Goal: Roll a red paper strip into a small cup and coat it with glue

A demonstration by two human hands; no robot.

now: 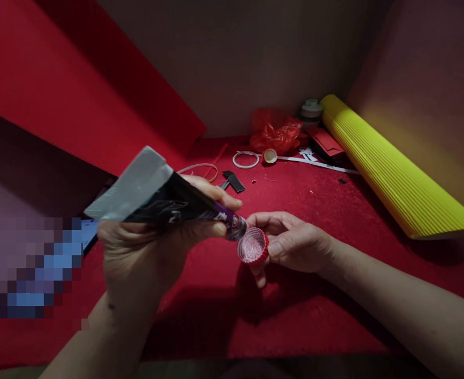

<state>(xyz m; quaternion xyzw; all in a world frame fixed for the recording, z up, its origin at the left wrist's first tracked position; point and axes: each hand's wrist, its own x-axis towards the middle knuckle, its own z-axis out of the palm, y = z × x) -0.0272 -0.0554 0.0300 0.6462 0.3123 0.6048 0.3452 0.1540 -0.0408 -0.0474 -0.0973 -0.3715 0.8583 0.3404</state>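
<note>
My left hand (153, 242) is closed around a dark squeeze tube (188, 202) with a pale, flattened end. The tube tilts down to the right, and its tip is at the rim of a small red ridged cup (252, 246). Between the thumb and fingers of my right hand (291, 242) that cup is held with its mouth turned up toward me. The inside of the cup is whitish with ring-like ridges. Whether anything is coming out of the tube cannot be seen.
A yellow corrugated roll (397, 173) lies at right and a red corrugated sheet (98, 79) leans at left. Toward the back are a red plastic bag (275, 131), a lidded jar (311, 111), a second small cup (269, 156), a paper coil (245, 159) and black scraps (235, 181).
</note>
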